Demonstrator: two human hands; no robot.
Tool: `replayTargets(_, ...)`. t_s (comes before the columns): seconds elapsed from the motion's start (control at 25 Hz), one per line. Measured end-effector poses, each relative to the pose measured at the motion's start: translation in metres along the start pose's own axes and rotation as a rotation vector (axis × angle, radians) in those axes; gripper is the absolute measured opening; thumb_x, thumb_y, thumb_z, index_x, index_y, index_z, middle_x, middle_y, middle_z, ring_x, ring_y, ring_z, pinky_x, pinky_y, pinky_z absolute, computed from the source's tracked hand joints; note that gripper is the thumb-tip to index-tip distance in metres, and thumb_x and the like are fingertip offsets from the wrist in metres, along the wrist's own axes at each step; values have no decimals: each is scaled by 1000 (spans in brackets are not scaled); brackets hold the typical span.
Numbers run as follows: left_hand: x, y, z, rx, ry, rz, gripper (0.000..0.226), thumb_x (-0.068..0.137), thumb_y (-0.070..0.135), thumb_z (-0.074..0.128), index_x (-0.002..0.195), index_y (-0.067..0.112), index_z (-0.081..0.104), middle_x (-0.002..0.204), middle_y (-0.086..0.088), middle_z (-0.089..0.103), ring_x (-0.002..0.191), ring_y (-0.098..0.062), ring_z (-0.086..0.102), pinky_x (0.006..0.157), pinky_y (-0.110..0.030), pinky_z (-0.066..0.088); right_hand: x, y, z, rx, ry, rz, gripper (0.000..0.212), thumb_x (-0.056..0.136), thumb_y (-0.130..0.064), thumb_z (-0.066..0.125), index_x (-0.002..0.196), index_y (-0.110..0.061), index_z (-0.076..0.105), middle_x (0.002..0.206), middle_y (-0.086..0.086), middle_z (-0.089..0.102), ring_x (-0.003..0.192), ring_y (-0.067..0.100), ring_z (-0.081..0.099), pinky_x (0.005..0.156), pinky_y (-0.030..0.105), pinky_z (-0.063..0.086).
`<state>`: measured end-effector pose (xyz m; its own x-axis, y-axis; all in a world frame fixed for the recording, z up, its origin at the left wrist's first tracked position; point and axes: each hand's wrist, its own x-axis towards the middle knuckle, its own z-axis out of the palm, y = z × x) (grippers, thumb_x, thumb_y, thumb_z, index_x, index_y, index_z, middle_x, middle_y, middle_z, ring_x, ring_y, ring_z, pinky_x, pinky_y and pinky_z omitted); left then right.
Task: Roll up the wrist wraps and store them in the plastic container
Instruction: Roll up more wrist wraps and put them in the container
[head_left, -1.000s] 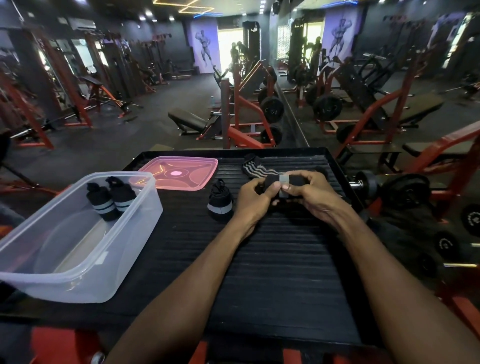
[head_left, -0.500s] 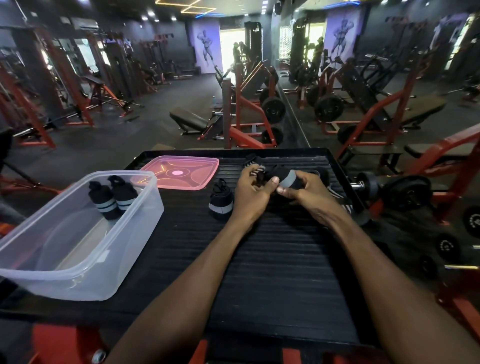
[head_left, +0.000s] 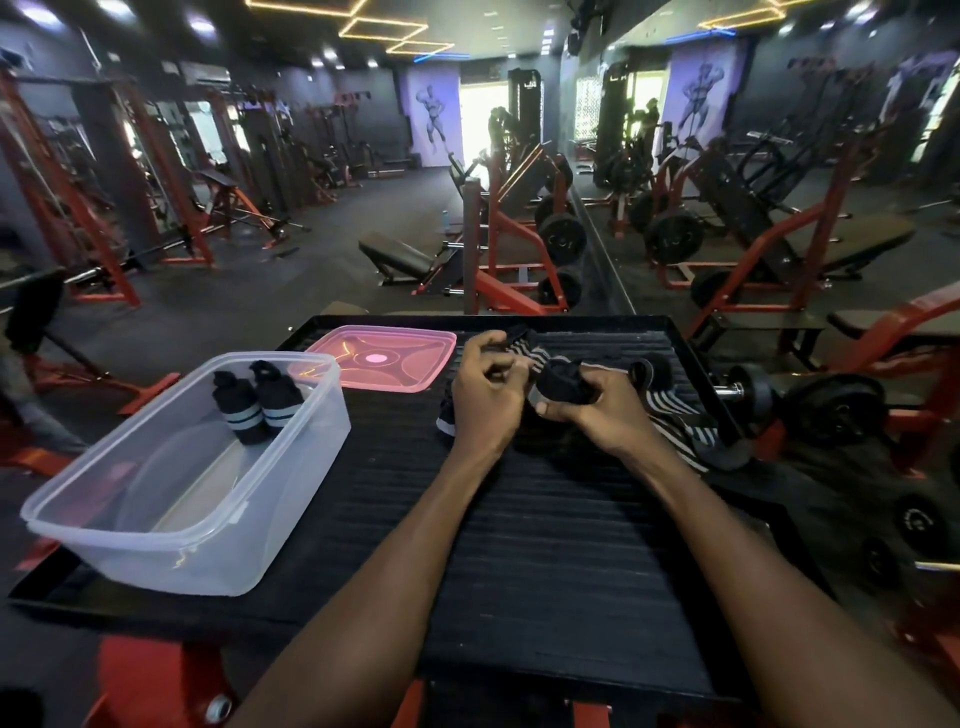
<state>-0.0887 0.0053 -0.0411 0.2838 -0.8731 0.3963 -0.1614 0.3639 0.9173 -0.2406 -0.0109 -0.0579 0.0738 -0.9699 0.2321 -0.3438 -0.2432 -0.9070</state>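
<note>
Both hands work near the far edge of the black ribbed platform (head_left: 519, 545). The right hand (head_left: 608, 410) grips a partly rolled black wrist wrap (head_left: 563, 383), thumb and fingers curled round the roll. The left hand (head_left: 488, 395) has its fingers curled, pinching what looks like the wrap's black loop end (head_left: 511, 338) just above the roll — the exact contact is hard to make out. A striped tail (head_left: 675, 415) of wrap trails toward the platform's right edge. A rolled wrap (head_left: 447, 415) stands half hidden behind the left hand.

At the left edge sits the clear plastic container (head_left: 171, 540), overhanging slightly, with two rolled wrist wraps (head_left: 257, 402) standing side by side in its far end. The pink lid (head_left: 382, 358) lies flat by the far edge — just beyond the container.
</note>
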Motion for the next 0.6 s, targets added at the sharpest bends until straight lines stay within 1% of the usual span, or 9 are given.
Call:
replayTargets(0.08,6,10,-12,-25,86,30,30,87,-2,64,112,13,59,88,-3,73,87,-11,69,79,-15,50,-2,-4,6,-36,2,7,37,61,-36,89,93,-23,77,93,-6,78,90,13,73,85,39,58)
replayTargets(0.16,11,20,-29,-26,173,68,26,87,-3,63,109,9,61,86,1,70,80,-4,67,75,-13,50,-8,-8,14,-99,-52,10,36,63,-32,89,95,-25,74,94,-10,76,90,8,71,84,34,56)
replayTargets(0.24,14,21,-49,-1,232,63,21,88,-1,64,105,11,64,88,3,67,72,5,60,70,-11,49,-11,-11,23,-130,-94,35,47,57,-37,88,99,-26,72,98,-10,76,93,9,71,90,36,56)
replayTargets(0.32,14,16,-68,72,254,5,17,89,2,64,101,14,65,87,6,65,71,7,58,70,-13,49,-12,-15,32,-163,-123,42,49,56,-38,88,101,-25,71,102,-8,76,96,12,70,92,38,56)
replayTargets(0.4,13,5,-83,181,225,-94,15,88,4,62,97,15,66,87,6,67,83,-5,64,80,-25,53,-15,-21,43,-207,-140,28,41,63,-31,90,98,-25,70,102,-5,75,96,15,70,90,34,56)
replayTargets(0.44,12,0,-88,244,195,-150,13,87,6,62,96,14,67,90,4,69,88,-14,65,86,-31,52,-16,-24,48,-227,-143,15,37,66,-30,89,97,-25,69,100,-4,75,95,16,70,87,32,56)
replayTargets(0.48,9,-4,-92,304,161,-196,12,88,7,61,97,14,67,93,1,70,92,-19,65,90,-34,51,-19,-27,54,-245,-150,6,34,67,-31,89,94,-27,69,98,-4,75,93,16,70,82,29,55)
replayTargets(0.56,3,-11,-99,390,91,-253,13,89,9,60,98,12,67,99,-4,72,97,-25,65,93,-35,49,-25,-36,67,-261,-174,-3,29,69,-35,88,88,-30,67,95,-7,74,90,12,68,75,22,49)
replayTargets(0.6,0,-12,-103,414,55,-273,13,89,10,59,98,12,68,101,-5,72,98,-25,65,93,-34,48,-29,-39,74,-265,-179,5,29,70,-37,88,90,-31,68,97,-8,73,91,10,67,75,19,47)
